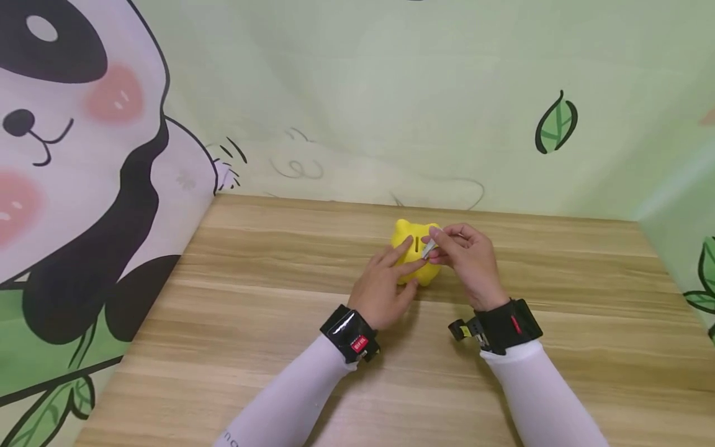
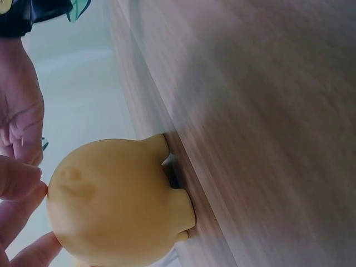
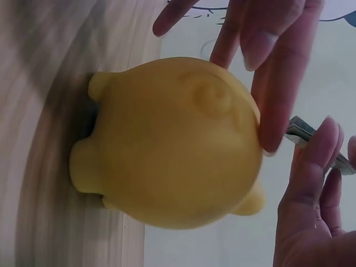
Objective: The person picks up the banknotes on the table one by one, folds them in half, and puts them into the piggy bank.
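A yellow piggy bank (image 1: 410,231) stands on its short feet on the table, with a dark slot (image 1: 416,244) in its top. Spread across it, my left hand (image 1: 382,288) rests straight fingers on the top near the slot. My right hand (image 1: 472,264) pinches a small folded banknote (image 1: 428,249) between thumb and fingers, just right of the slot. In the right wrist view the folded banknote (image 3: 300,129) is above the piggy bank (image 3: 172,144), outside the slot, its end close to a left fingertip. The left wrist view shows the bank's rounded side (image 2: 117,200).
The wood-grain table (image 1: 268,261) reaches back to a pale green printed backdrop (image 1: 357,112). A panda picture (image 1: 134,205) covers the left wall. Each wrist wears a black strap (image 1: 508,326) with a small device on it.
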Motion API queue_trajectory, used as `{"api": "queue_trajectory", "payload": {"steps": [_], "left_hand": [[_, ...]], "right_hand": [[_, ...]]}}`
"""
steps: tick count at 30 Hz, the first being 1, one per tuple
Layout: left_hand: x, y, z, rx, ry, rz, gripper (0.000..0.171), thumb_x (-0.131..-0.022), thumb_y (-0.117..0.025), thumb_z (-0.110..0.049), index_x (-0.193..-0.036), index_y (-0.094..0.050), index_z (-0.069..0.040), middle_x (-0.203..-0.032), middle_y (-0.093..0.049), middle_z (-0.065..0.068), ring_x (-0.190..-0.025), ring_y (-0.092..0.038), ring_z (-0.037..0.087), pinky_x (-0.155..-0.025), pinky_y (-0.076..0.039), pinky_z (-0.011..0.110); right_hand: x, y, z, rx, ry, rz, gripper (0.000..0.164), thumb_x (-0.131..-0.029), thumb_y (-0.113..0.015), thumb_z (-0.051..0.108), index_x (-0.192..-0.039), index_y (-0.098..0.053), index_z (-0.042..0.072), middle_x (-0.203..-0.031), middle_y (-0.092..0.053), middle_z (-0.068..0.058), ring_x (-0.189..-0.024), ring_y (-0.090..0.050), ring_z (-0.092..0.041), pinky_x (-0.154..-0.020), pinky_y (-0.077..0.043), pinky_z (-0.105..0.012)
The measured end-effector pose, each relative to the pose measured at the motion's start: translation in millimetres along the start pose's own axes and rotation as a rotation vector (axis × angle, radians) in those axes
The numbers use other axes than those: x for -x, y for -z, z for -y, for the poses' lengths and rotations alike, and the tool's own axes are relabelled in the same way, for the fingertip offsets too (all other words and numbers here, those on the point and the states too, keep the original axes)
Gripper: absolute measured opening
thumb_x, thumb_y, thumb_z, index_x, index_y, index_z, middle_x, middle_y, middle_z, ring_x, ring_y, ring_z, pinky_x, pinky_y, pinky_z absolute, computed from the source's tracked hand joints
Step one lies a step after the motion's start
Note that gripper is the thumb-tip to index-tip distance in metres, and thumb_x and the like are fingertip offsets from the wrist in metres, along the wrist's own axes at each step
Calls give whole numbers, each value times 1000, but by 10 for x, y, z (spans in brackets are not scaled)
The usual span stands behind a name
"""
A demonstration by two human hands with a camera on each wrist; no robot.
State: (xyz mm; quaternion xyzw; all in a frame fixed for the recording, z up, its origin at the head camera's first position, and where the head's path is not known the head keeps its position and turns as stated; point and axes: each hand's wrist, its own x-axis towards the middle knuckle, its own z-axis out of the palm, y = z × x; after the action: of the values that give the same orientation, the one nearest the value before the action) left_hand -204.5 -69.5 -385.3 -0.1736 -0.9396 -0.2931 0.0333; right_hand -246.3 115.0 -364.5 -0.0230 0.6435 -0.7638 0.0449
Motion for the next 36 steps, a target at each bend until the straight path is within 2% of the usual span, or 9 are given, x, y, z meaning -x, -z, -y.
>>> {"api": "queue_trajectory", "payload": {"steps": [12, 16, 23, 28, 36], "left_hand": [[7, -12, 27, -15, -15, -15, 41, -101, -64, -28, -141, -63, -33, -169, -31, -7, -151, -40, 41, -120, -39, 54], [9, -18, 26, -20, -20, -16, 41, -101, -64, -28, -142, -63, -34, -169, -31, -8, -151, -40, 40, -121, -39, 53], [16, -2, 26, -20, -24, -14, 39, -102, -64, -28, -141, -64, -32, -169, -31, -7, -151, -41, 38, -121, -39, 53], [19, -1, 27, -19, -21, -5, 40, -102, -64, -29, -141, -64, -32, -169, -32, -6, -151, -40, 38, -121, -39, 53], [16, -12, 39, -15, -42, -19, 39, -101, -64, -28, -141, -65, -30, -169, -31, -6, -150, -41, 38, -123, -36, 50]], "right_hand": [[-164, -154, -94, -56, 1, -56, 26, -92, -79, 28, -97, -65, 8, -85, -78, 0, -63, -70, -9, -63, -61, -22], [-192, -183, -98, -35, 4, -83, 25, -92, -80, 27, -96, -64, 8, -86, -78, -2, -62, -69, -9, -62, -61, -22], [-215, -204, -104, 29, -2, -77, 21, -92, -80, 17, -100, -63, 9, -84, -74, 6, -64, -66, -8, -64, -59, -21], [-207, -208, -104, 52, -1, -79, 21, -91, -80, 11, -101, -62, 9, -84, -72, 6, -65, -66, -8, -65, -59, -20], [-212, -239, -134, 94, 21, -94, 23, -91, -80, 13, -103, -61, 8, -90, -71, 4, -67, -63, -8, -64, -58, -19]]}}
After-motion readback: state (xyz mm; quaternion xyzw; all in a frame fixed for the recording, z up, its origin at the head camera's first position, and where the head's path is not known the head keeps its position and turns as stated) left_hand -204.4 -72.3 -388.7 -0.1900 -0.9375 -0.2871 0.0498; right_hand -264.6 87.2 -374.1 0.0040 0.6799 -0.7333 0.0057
